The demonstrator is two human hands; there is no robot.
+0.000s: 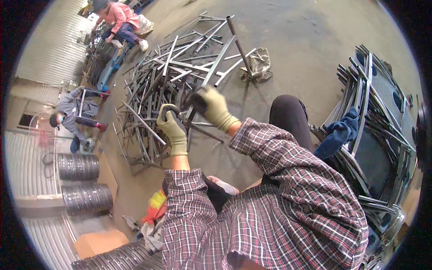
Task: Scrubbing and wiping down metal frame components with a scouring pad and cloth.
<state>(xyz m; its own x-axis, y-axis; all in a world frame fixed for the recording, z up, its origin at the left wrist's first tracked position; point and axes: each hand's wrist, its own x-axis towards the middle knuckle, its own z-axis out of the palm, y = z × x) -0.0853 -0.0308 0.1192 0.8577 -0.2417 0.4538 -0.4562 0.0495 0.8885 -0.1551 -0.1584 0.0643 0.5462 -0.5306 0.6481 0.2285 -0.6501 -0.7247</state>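
Head view. The right hand [213, 108] has its fingers curled around what looks like a grey metal bar [218, 62], running slantwise through the grip, in front of the knees. The left hand [173, 128] is just beside, fingers bent; cannot tell whether they grip it. Judged stiff, fairly heavy, not fragile; smooth faces may slip, so best held near mid-length, across the flats. Surroundings: tangled metal pile [150, 96] behind the hands could snag it; brown upright post [240, 47] obstructs the far side. Blue cloth [339, 132] lies at right, well apart.
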